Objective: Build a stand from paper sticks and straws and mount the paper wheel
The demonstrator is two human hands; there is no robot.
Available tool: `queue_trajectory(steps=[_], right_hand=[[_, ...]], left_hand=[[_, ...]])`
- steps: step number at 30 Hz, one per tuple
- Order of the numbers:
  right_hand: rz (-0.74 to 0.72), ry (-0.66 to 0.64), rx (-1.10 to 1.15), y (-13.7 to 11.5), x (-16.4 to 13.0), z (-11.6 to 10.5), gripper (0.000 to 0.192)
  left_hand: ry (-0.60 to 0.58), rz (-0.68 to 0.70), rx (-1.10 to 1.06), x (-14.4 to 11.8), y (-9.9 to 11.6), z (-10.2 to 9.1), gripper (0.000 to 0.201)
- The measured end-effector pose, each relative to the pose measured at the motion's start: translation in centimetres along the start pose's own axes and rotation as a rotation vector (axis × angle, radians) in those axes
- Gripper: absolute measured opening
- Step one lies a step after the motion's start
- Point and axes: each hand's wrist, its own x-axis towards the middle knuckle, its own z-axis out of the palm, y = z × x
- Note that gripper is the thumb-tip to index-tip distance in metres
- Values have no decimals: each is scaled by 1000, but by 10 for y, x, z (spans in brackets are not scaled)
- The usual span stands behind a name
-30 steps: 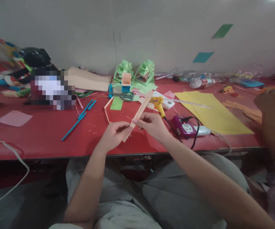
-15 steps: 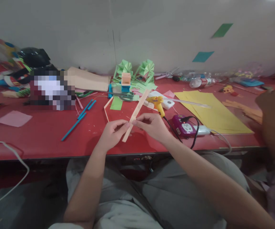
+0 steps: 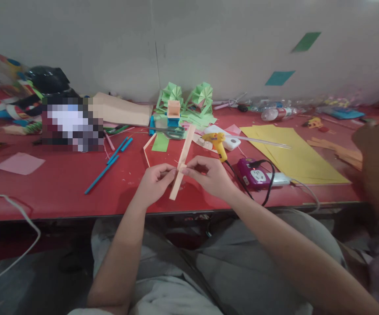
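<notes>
Left hand: the left hand [image 3: 153,183] pinches the paper strip [image 3: 182,161] near its lower half, fingertips pressed against its left edge.
Right hand: the right hand [image 3: 209,175] grips the same strip from the other side, thumb and forefinger closed on it just opposite the left fingers.
Strip, look: one long, narrow, pale tan band, stiff and straight, tilted with its upper end leaning right and away; it appears folded lengthwise, though the blur hides the crease.
Strip, place: held in the air above the front part of the red table [image 3: 61,183], just left of the glue gun [image 3: 218,143].
Edges: the table's front edge runs just below the strip's lower end; bare red surface lies left of the strip as far as the blue sticks [image 3: 110,164].
Room right of the strip: tighter, with the glue gun, its black cord and the purple power strip [image 3: 254,174] close by, then the yellow sheets [image 3: 291,153].
Behind the strip: scissors [image 3: 173,131] and two green folded paper pieces [image 3: 189,98] near the wall.
Counts: one strip in hand, one glue gun, one power strip, about three blue sticks, one pink sheet [image 3: 19,162] far left of the strip.
Another person: a hand [image 3: 375,148] rests at the table's right end, well apart from the strip.
</notes>
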Motion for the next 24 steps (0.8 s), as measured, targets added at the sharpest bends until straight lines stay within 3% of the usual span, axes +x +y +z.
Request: queue_trajectory(steps=[12,17,24], right_hand=[[136,41,118,4,1,4,31],[172,-38,353,1,2,6,30],[139,-73,357,0,2,6,25]], left_hand=[[-67,44,5,-4,3,1,25],[-64,37,10,-5,6,1,29],[-6,51,170,-4,7,2,25]])
